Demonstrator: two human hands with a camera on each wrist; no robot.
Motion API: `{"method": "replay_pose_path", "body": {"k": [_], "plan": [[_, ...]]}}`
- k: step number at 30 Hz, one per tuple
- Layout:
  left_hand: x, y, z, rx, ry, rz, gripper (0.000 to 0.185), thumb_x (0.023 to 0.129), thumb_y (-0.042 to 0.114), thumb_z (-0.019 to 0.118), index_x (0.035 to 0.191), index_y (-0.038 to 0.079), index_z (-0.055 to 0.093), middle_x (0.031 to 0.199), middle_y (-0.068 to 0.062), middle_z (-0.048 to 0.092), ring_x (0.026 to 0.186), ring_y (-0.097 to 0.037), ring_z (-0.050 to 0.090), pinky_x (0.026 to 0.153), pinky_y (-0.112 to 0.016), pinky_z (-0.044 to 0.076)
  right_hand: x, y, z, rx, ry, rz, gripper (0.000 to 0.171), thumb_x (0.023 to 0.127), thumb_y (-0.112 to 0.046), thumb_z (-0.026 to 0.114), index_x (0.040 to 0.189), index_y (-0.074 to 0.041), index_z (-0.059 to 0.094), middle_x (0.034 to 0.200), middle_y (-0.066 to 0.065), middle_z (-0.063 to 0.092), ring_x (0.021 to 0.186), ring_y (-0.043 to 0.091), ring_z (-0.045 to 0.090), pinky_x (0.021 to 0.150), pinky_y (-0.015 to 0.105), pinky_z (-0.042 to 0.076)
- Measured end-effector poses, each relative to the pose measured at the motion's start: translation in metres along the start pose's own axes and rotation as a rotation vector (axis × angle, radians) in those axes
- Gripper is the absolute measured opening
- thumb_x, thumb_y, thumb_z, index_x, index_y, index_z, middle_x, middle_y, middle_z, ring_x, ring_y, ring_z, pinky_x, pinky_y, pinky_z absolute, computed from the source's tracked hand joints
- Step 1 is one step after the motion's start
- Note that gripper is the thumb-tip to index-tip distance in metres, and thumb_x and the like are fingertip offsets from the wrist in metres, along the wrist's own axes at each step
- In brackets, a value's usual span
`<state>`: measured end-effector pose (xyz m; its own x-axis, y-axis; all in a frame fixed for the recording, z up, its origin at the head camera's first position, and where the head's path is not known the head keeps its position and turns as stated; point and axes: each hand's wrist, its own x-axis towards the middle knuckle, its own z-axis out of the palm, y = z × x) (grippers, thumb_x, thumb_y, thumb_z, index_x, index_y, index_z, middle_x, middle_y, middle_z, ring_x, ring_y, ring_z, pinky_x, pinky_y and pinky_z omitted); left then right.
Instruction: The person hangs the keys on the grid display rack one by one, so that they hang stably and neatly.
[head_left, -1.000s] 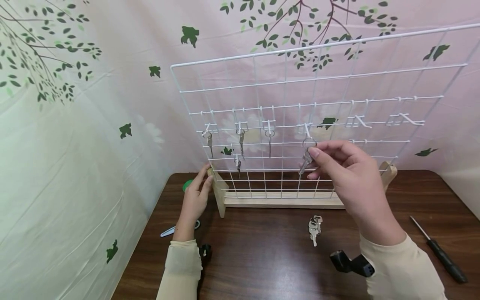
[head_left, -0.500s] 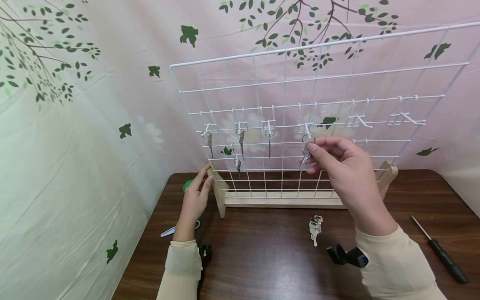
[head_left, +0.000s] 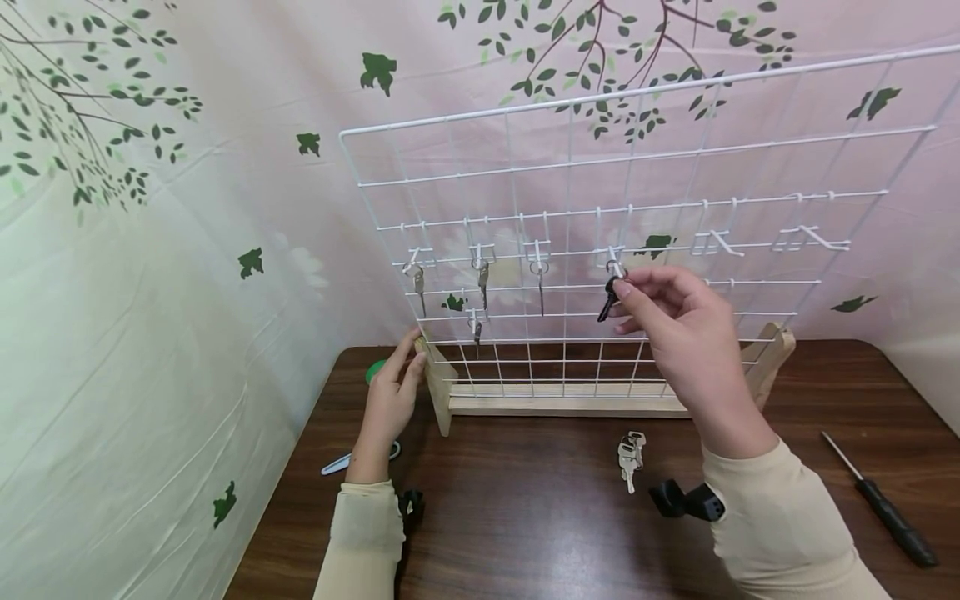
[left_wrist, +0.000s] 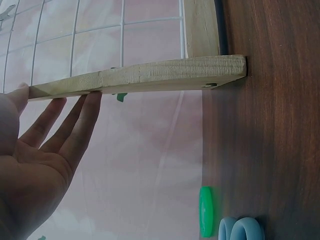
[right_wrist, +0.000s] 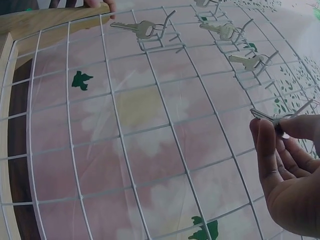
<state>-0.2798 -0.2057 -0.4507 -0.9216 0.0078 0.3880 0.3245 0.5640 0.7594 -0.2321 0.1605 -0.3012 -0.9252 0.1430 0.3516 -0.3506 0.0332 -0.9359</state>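
My right hand (head_left: 693,337) pinches a key (head_left: 609,300) between thumb and forefinger at a white hook (head_left: 615,265) on the wire grid. The key's ring overlaps the hook; fingers partly hide it. In the right wrist view the held key (right_wrist: 265,116) points left, beside the fingertips. My left hand (head_left: 390,396) holds the upper end of the wooden side support (left_wrist: 150,75), thumb at its edge and straight fingers against its outer face. Other keys hang to the left: one key (head_left: 419,279), another key (head_left: 483,275), a third key (head_left: 541,287).
A lower hook carries a small key (head_left: 477,331). Two bare hooks, one hook (head_left: 722,242) and another hook (head_left: 817,237), are on the right. Loose keys (head_left: 630,460) lie on the table (head_left: 525,517). A screwdriver (head_left: 877,504), blue-handled scissors (head_left: 337,463) and a green disc (head_left: 375,369) lie around.
My right hand has moved up and slightly left, raising the key closer along the hook. The key looks darker now. The left hand stays in place.
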Motion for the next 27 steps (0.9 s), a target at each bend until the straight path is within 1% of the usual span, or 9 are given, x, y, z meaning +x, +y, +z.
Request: {"method": "replay_pose_path", "body": {"k": [4, 9, 13, 16, 18, 20, 22, 23, 27], "plan": [[-0.001, 0.0, 0.0, 0.002, 0.0, -0.002, 0.051, 0.114, 0.033, 0.054, 0.164, 0.026, 0.046, 0.159, -0.016, 0.058, 0.135, -0.037, 0.066, 0.103, -0.058, 0.06, -0.007, 0.003, -0.005, -0.062, -0.006, 0.003, 0.02, 0.102, -0.019, 0.075, 0.118, -0.008, 0.071, 0.098, -0.008, 0.081, 0.078, 0.008, 0.078, 0.072, 0.022, 0.065], [0.0, -0.001, 0.0, 0.004, 0.001, -0.006, 0.051, 0.114, 0.034, 0.054, 0.164, 0.027, 0.047, 0.159, -0.015, 0.058, 0.137, -0.037, 0.064, 0.108, -0.06, 0.057, -0.024, 0.011, -0.014, -0.141, -0.014, 0.016, 0.024, 0.108, -0.025, 0.067, 0.124, -0.007, 0.07, 0.107, -0.01, 0.081, 0.086, 0.009, 0.08, 0.073, 0.023, 0.065], [0.0, 0.0, -0.001, -0.003, -0.001, -0.008, 0.051, 0.113, 0.034, 0.055, 0.163, 0.029, 0.047, 0.161, -0.014, 0.057, 0.142, -0.037, 0.061, 0.111, -0.061, 0.055, -0.034, 0.028, -0.021, -0.198, -0.029, 0.031, 0.019, 0.11, -0.023, 0.063, 0.12, -0.009, 0.069, 0.102, -0.016, 0.08, 0.083, 0.006, 0.079, 0.072, 0.022, 0.065], [0.0, -0.001, -0.001, 0.002, -0.005, -0.01, 0.051, 0.114, 0.034, 0.054, 0.164, 0.028, 0.046, 0.162, -0.014, 0.055, 0.143, -0.038, 0.06, 0.112, -0.061, 0.054, -0.04, 0.048, -0.028, -0.246, -0.052, 0.075, 0.02, 0.11, -0.021, 0.063, 0.121, -0.005, 0.067, 0.098, -0.019, 0.077, 0.08, 0.003, 0.078, 0.07, 0.023, 0.065], [0.0, -0.001, -0.001, 0.005, -0.004, -0.013, 0.051, 0.114, 0.034, 0.054, 0.164, 0.029, 0.046, 0.163, -0.014, 0.054, 0.144, -0.038, 0.059, 0.113, -0.062, 0.054, -0.044, 0.064, -0.035, -0.317, -0.085, 0.115, 0.026, 0.11, -0.022, 0.063, 0.124, 0.001, 0.065, 0.101, -0.009, 0.078, 0.077, 0.002, 0.077, 0.069, 0.024, 0.065], [0.0, -0.001, 0.0, 0.01, -0.002, -0.012, 0.051, 0.114, 0.034, 0.054, 0.164, 0.029, 0.046, 0.163, -0.014, 0.054, 0.145, -0.038, 0.058, 0.114, -0.062, 0.053, -0.048, 0.081, -0.041, -0.402, -0.138, 0.171, 0.033, 0.11, -0.024, 0.063, 0.127, 0.004, 0.064, 0.105, 0.004, 0.078, 0.075, 0.002, 0.076, 0.068, 0.024, 0.065], [0.001, -0.001, 0.0, 0.011, -0.001, -0.011, 0.051, 0.114, 0.034, 0.054, 0.164, 0.028, 0.046, 0.164, -0.014, 0.053, 0.145, -0.038, 0.058, 0.113, -0.062, 0.053, -0.053, 0.097, -0.048, -0.51, -0.201, 0.224, 0.038, 0.109, -0.027, 0.065, 0.127, 0.006, 0.064, 0.106, 0.015, 0.077, 0.074, 0.006, 0.076, 0.067, 0.025, 0.064], [0.001, -0.001, 0.0, 0.01, 0.0, -0.01, 0.051, 0.114, 0.034, 0.054, 0.164, 0.028, 0.046, 0.163, -0.014, 0.054, 0.144, -0.038, 0.059, 0.112, -0.061, 0.054, -0.056, 0.105, -0.052, -0.568, -0.232, 0.254, 0.039, 0.108, -0.03, 0.066, 0.124, 0.005, 0.065, 0.105, 0.018, 0.076, 0.073, 0.009, 0.075, 0.066, 0.025, 0.062], [0.001, -0.001, 0.0, 0.005, 0.001, -0.01, 0.051, 0.114, 0.033, 0.054, 0.164, 0.028, 0.046, 0.162, -0.014, 0.055, 0.142, -0.037, 0.061, 0.109, -0.059, 0.057, -0.066, 0.129, -0.064, -0.78, -0.347, 0.366, 0.036, 0.104, -0.041, 0.069, 0.099, -0.005, 0.071, 0.08, 0.005, 0.074, 0.068, 0.013, 0.067, 0.061, 0.027, 0.052]]}}
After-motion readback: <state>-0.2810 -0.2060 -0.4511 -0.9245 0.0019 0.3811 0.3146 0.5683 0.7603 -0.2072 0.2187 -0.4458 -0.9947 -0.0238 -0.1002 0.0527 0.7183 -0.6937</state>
